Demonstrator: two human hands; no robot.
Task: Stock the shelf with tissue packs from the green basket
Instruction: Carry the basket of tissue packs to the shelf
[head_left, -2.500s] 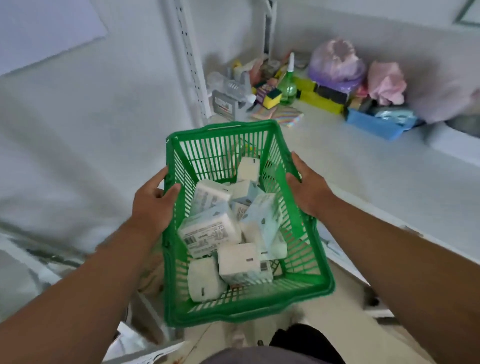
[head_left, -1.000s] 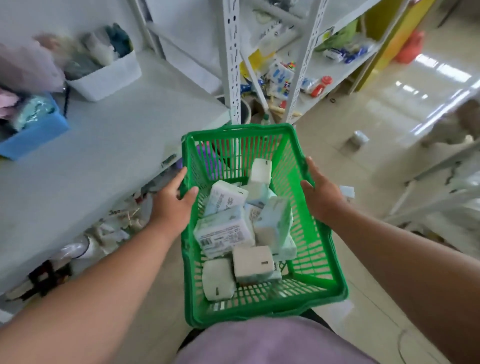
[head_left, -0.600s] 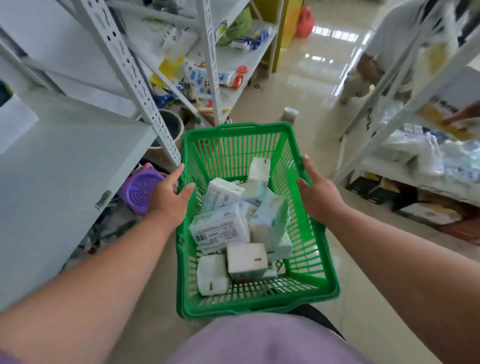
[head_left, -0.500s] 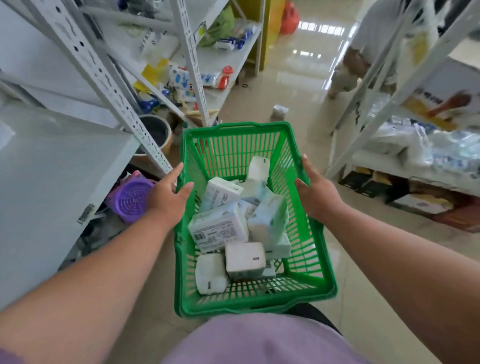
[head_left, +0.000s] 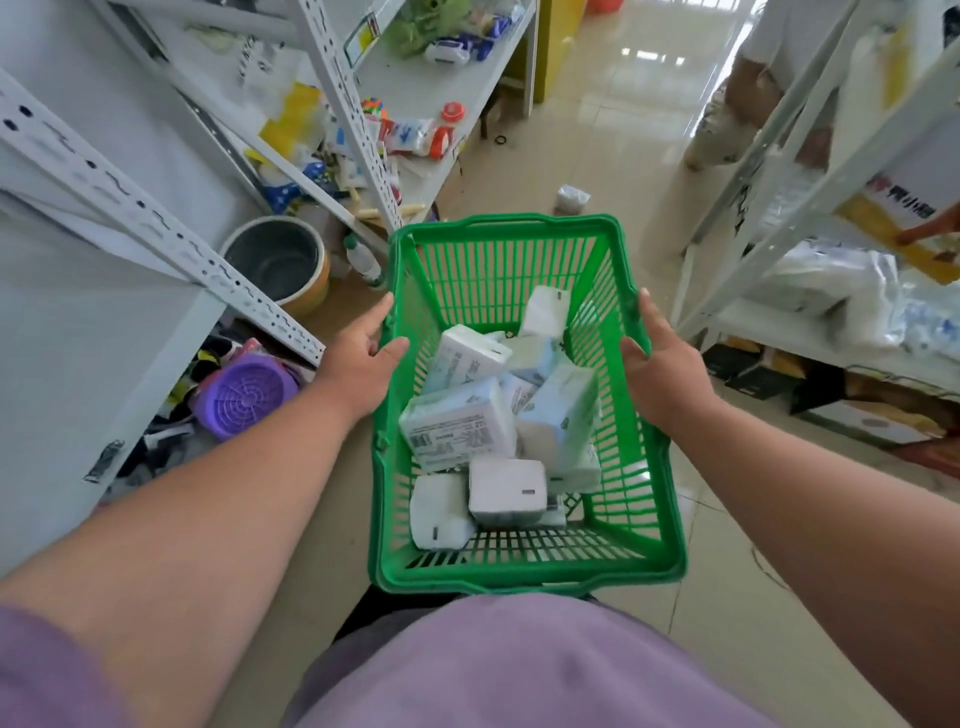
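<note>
I carry a green plastic basket (head_left: 613, 525) in front of my waist. Several white and pale-blue tissue packs (head_left: 460, 431) lie jumbled inside it, one with a barcode label facing up. My left hand (head_left: 361, 364) grips the basket's left rim, thumb over the edge. On the opposite rim my right hand (head_left: 662, 371) holds on the same way. A white metal shelf unit (head_left: 810, 332) with wrapped white packs stands at the right. Another white shelf (head_left: 78, 332) fills the left side.
A tiled aisle (head_left: 613, 130) runs ahead between the shelf units. A grey bucket (head_left: 278, 262) and a purple strainer (head_left: 247, 395) sit on the floor at the left. A small pack (head_left: 570, 197) lies on the floor ahead. A person (head_left: 748, 88) stands far right.
The view has swung from the left shelf top round to the aisle, and the right shelf unit has come into sight. Both hands keep the same hold on the basket.
</note>
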